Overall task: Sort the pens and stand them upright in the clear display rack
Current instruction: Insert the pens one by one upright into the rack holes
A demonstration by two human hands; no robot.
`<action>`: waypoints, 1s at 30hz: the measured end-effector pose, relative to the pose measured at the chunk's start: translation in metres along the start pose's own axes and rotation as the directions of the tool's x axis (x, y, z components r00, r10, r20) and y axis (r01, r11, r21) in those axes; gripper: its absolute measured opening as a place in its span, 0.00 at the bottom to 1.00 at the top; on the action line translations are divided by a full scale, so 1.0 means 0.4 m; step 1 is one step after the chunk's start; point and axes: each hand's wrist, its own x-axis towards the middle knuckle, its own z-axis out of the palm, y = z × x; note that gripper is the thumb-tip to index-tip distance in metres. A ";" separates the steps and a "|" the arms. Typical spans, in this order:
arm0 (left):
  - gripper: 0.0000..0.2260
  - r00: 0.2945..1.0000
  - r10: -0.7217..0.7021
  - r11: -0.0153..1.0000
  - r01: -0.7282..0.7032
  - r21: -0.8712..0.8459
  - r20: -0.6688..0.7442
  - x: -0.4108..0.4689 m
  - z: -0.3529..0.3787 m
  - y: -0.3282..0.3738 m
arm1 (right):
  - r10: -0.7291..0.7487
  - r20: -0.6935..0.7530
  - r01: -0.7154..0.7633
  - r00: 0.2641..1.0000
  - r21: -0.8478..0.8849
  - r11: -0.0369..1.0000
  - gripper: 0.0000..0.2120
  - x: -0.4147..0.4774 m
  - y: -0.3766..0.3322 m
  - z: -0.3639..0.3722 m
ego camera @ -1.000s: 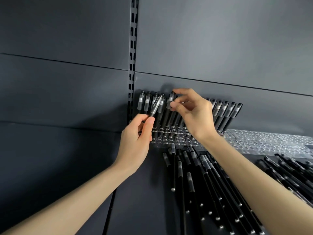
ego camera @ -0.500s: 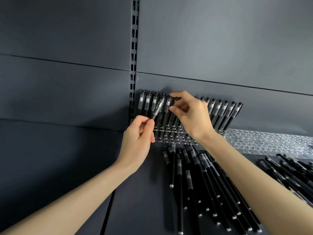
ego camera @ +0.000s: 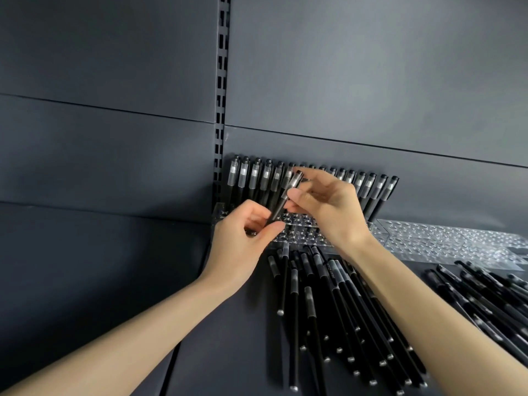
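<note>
Nearest us, both forearms enter from the lower edge, which cuts them off. On the dark shelf (ego camera: 223, 352) lie the loose pens (ego camera: 311, 315), black, with their long axes running away from us in a slight fan. Their frosted caps point toward the rack and their butt ends toward us. The right forearm covers part of this group. A second pile (ego camera: 491, 298) lies at the right edge, partly out of view, its pens so crossed that we cannot separate single ones.

Farther in, the left hand (ego camera: 243, 241) pinches the lower end of the held pen (ego camera: 285, 195) between thumb and curled fingers — the pen's tip is hidden inside that grip. The right hand (ego camera: 331, 210) pinches the same pen higher up, near its cap, between thumb and forefinger. The pen's long axis is tilted, with the cap up and to the right and the lower end down and to the left, over the front of the clear display rack (ego camera: 300, 235). We cannot tell whether its tip touches the rack.

Behind the hands, the standing pens (ego camera: 257, 181) fill the rack's back row, caps up and leaning slightly; the right hand hides the middle of the row. A second rack section (ego camera: 445, 241) adjoins on the right — the frame cuts its far end. Beyond rise the slotted upright (ego camera: 221, 81) and the grey back panel (ego camera: 371, 81).
</note>
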 end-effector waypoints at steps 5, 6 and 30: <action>0.14 0.930 0.366 0.687 -0.298 0.663 0.039 -0.006 -0.022 -0.018 | -0.155 -0.225 0.110 0.962 -0.201 0.973 0.15 0.036 -0.039 -0.035; 0.14 0.933 0.352 0.654 -0.302 0.693 0.075 -0.010 -0.023 -0.024 | -0.187 -0.240 0.130 0.953 -0.236 0.963 0.15 0.043 -0.044 -0.037; 0.16 0.954 0.193 0.595 -0.300 0.745 0.230 -0.020 -0.006 -0.041 | -0.209 -0.022 0.164 0.978 -0.547 0.821 0.13 0.050 0.047 -0.005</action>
